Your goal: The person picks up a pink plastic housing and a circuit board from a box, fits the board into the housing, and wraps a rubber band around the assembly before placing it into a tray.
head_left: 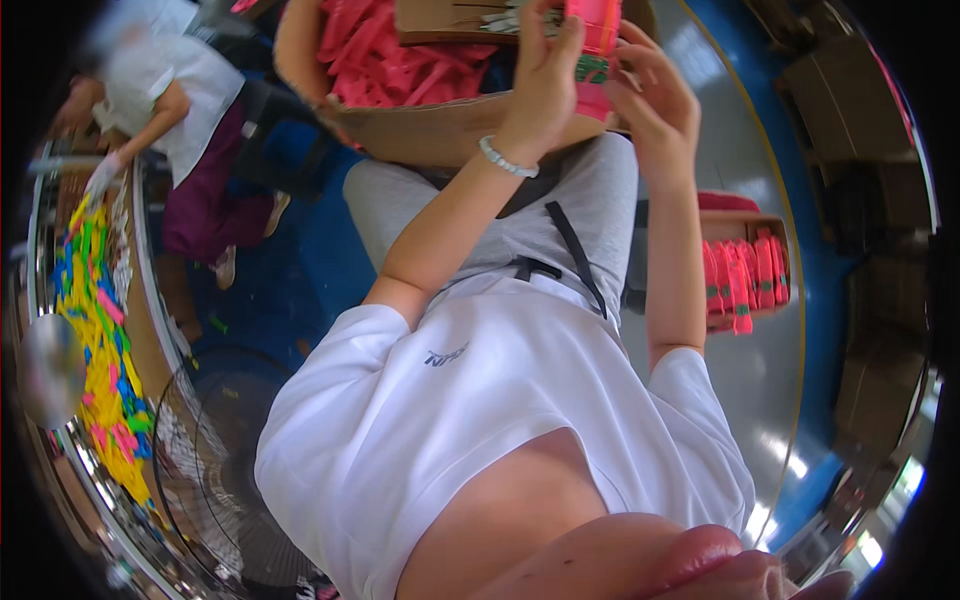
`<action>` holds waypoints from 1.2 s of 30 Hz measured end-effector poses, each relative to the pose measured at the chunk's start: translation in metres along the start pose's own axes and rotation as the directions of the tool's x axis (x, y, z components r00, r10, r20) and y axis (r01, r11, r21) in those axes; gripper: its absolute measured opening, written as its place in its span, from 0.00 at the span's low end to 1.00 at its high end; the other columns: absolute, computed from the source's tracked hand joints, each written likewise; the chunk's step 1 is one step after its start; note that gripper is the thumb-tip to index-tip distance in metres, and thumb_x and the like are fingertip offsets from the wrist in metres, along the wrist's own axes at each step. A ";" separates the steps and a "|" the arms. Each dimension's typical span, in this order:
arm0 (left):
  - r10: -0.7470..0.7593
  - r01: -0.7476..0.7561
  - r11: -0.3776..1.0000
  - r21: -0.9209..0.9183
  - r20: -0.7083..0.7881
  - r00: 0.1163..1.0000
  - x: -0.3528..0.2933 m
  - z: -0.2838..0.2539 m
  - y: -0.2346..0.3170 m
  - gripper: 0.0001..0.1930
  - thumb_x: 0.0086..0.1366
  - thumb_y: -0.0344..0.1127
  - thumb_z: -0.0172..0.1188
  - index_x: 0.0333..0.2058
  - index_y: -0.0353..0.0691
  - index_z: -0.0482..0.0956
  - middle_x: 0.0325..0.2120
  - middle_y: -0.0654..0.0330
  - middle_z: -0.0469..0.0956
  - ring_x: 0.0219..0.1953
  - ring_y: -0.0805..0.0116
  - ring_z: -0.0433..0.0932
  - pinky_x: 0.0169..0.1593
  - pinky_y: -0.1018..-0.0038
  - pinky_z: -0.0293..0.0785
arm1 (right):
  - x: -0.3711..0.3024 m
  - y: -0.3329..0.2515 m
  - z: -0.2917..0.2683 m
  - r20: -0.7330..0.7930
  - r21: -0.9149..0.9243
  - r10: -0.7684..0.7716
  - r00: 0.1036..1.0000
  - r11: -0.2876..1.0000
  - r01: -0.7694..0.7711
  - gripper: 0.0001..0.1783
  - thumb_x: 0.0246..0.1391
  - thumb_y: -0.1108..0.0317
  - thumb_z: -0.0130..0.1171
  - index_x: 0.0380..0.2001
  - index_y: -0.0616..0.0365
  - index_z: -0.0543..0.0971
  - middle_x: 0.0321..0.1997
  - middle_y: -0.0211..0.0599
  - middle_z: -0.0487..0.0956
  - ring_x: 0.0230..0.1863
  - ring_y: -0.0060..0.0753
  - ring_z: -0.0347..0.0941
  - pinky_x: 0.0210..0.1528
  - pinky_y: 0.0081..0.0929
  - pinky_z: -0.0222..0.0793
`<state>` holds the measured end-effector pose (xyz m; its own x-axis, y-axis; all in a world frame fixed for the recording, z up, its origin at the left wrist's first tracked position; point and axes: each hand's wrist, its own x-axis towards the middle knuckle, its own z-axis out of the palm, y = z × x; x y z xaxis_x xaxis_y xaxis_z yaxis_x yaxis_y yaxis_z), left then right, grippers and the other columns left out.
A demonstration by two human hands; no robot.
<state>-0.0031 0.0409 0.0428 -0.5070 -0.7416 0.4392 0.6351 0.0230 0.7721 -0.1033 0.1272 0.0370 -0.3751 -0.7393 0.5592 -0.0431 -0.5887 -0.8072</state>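
Up at the top of the view, both my hands are raised over the front edge of a large cardboard box (430, 130). Between them is a pink plastic piece (597, 25) with a green patterned band across it; its top is cut off by the frame. My left hand (545, 85), with a pale bead bracelet on the wrist, grips the piece's left side between thumb and fingers. On its right side, the curled fingers of my right hand (655, 100) pinch near the green band. Loose pink plastic pieces (380, 55) fill the box's left part.
Inside the box sits a small cardboard tray (440, 22) with whitish parts. On the floor at right, another carton (785, 225) holds pink pieces with green bands. At left, a person (190, 110) works at a table of coloured pieces (100, 350); a fan (225, 460) stands nearby.
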 end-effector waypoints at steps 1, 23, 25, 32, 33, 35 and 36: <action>-0.133 0.137 0.983 -0.121 0.037 0.990 -0.003 0.002 0.000 0.18 0.75 0.41 0.44 0.60 0.47 0.57 0.49 0.57 0.71 0.44 0.71 0.76 0.44 0.74 0.75 | -0.011 -0.004 -0.002 0.021 -0.077 -0.002 1.000 0.997 0.003 0.17 0.50 0.83 0.57 0.45 0.67 0.77 0.66 0.46 0.65 0.65 0.37 0.63 0.59 0.32 0.64; -0.666 0.714 0.697 0.069 0.431 0.609 -0.113 0.054 -0.094 0.19 0.75 0.43 0.44 0.53 0.33 0.70 0.36 0.54 0.79 0.33 0.69 0.81 0.35 0.74 0.78 | -0.145 -0.026 -0.099 -0.609 0.137 0.248 0.753 0.968 -0.208 0.20 0.57 0.76 0.60 0.53 0.68 0.73 0.54 0.46 0.76 0.54 0.33 0.73 0.57 0.29 0.70; -0.631 0.617 0.764 0.189 0.419 0.653 -0.116 0.061 -0.099 0.19 0.75 0.43 0.44 0.52 0.33 0.71 0.35 0.55 0.80 0.32 0.71 0.80 0.35 0.76 0.77 | -0.154 -0.019 -0.105 -0.617 0.153 0.278 0.736 0.960 -0.234 0.19 0.57 0.77 0.59 0.52 0.68 0.73 0.46 0.41 0.80 0.47 0.29 0.77 0.52 0.25 0.73; -0.551 0.389 0.832 0.396 0.502 0.667 -0.122 0.064 -0.120 0.17 0.73 0.43 0.48 0.44 0.32 0.75 0.22 0.59 0.78 0.23 0.73 0.77 0.28 0.77 0.73 | -0.174 -0.007 -0.113 -0.630 0.267 0.389 0.673 0.921 -0.282 0.19 0.54 0.72 0.65 0.48 0.65 0.76 0.42 0.34 0.81 0.42 0.20 0.75 0.45 0.19 0.70; -0.557 0.393 0.828 0.400 0.500 0.663 -0.125 0.065 -0.124 0.17 0.73 0.43 0.48 0.44 0.32 0.75 0.22 0.59 0.78 0.23 0.73 0.77 0.28 0.77 0.73 | -0.177 -0.005 -0.113 -0.654 0.233 0.369 0.661 0.929 -0.288 0.18 0.55 0.71 0.65 0.48 0.65 0.76 0.40 0.32 0.81 0.43 0.19 0.75 0.45 0.20 0.70; -0.501 0.285 0.851 0.440 0.519 0.693 -0.131 0.065 -0.135 0.17 0.73 0.43 0.49 0.44 0.32 0.75 0.22 0.58 0.78 0.22 0.71 0.78 0.27 0.76 0.72 | -0.184 -0.002 -0.115 -0.680 0.200 0.351 0.643 0.934 -0.297 0.17 0.55 0.71 0.64 0.48 0.64 0.76 0.39 0.31 0.81 0.43 0.18 0.74 0.46 0.20 0.70; -0.505 0.291 0.849 0.440 0.521 0.688 -0.132 0.067 -0.138 0.17 0.73 0.43 0.49 0.44 0.32 0.75 0.22 0.58 0.78 0.22 0.71 0.78 0.27 0.76 0.72 | -0.187 0.000 -0.117 -0.703 0.205 0.349 0.620 0.934 -0.294 0.17 0.56 0.71 0.64 0.47 0.64 0.76 0.39 0.31 0.81 0.43 0.19 0.75 0.45 0.21 0.71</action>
<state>-0.0628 0.1808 -0.0906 -0.9733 -0.1729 0.1513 0.1356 0.0993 0.9858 -0.1418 0.3038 -0.0899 -0.8982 -0.4343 -0.0683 0.2601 -0.3997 -0.8790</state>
